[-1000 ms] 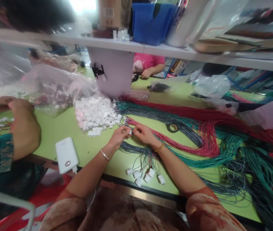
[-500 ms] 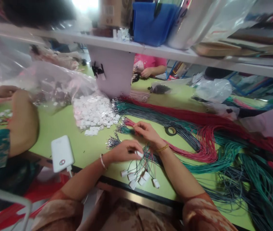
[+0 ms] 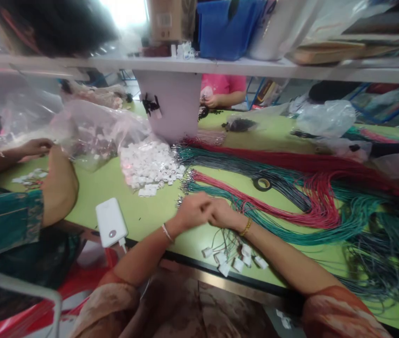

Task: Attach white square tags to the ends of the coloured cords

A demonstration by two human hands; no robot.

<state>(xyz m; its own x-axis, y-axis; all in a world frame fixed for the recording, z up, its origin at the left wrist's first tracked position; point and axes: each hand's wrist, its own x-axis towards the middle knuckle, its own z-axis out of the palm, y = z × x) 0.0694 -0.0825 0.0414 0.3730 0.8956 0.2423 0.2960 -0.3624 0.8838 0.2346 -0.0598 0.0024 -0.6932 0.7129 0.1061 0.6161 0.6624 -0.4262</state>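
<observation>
My left hand (image 3: 192,211) and my right hand (image 3: 223,213) meet over the near part of the green table, fingers closed and pressed together. What they pinch is too small and hidden to name. Below my right hand, thin wires run to several white connectors (image 3: 238,264) near the table edge. Just beyond the hands lie bundles of red wires (image 3: 255,206) and green wires (image 3: 273,232), their metal-tipped ends at the left. A clear bag of white connectors (image 3: 150,162) lies beyond my left hand.
A white power bank (image 3: 111,220) with a cable sits left. A black tape roll (image 3: 262,183) lies behind the wires. At the left are another person's arms (image 3: 58,188); a person in pink (image 3: 222,87) sits across. A shelf (image 3: 171,64) with a blue bin (image 3: 223,30) spans above.
The camera view has shifted, moving the scene rightward. My hands have come together; the white connector seen at my left hand is no longer visible there.
</observation>
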